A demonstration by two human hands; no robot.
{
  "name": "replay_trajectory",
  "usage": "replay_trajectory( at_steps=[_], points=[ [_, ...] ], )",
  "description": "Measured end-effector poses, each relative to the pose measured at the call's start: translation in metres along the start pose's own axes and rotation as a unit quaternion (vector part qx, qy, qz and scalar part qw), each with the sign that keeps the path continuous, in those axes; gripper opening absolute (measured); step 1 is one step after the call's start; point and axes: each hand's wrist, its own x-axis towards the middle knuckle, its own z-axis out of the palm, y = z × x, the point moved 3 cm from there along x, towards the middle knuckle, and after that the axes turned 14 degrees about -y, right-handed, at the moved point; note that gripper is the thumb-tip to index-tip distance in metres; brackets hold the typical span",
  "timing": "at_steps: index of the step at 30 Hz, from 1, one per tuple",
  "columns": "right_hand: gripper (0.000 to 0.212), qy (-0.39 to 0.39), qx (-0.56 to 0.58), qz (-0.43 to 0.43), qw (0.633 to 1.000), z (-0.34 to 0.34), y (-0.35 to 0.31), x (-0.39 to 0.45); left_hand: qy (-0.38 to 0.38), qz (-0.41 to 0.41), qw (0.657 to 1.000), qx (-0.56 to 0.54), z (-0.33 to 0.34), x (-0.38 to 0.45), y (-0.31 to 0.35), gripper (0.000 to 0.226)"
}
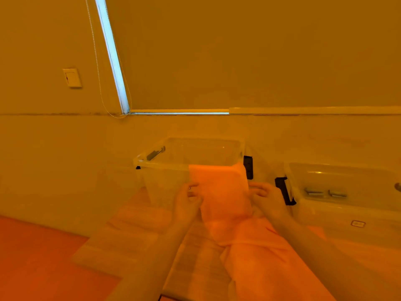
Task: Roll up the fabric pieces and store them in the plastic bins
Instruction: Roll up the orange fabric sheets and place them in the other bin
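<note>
The person's left hand (188,197) pinches the left edge of a fabric piece (223,192) and the right hand (263,195) pinches its right edge, so each grip is closed on the cloth with curled fingers, and the stretch between them is held up flat and fairly taut. That raised part stands in front of a clear plastic bin (165,164), its top edge touching or overlapping the bin's near rim on the right side; whether any of it lies inside the bin cannot be told. From the hands the fabric runs down and toward the person, spreading in loose folds at the bottom right. Its long axis therefore runs from the bin's rim back toward the person, with the short width spanning hand to hand. Judged from this, the piece is not yet rolled: no rolled section shows, and the bin looks empty of cloth. A second bin (338,185) sits to the right with a dark handle on its near left end, also without fabric visible. Paler folded material (134,233) lies under the left forearm, which suggests more pieces remain. The task seems to be at an early stage.
</note>
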Motion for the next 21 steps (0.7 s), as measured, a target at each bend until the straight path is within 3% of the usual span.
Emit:
replay_trajectory(
  at_steps=[7,14,21],
  points=[
    [0.031,0.002,-0.001,0.014,1.000,0.006,0.006,-0.003,-0.026,-0.012,0.998,-0.061,0.004,0.006,-0.001,0.028],
    [0.027,0.037,0.054,0.017,0.998,0.004,0.007,-0.008,-0.091,-0.012,0.995,-0.030,0.007,0.000,-0.001,0.023],
    [0.014,0.047,0.011,-0.007,0.999,-0.003,-0.004,-0.026,-0.067,0.020,0.996,-0.062,0.003,-0.023,0.010,0.023]
  ],
)
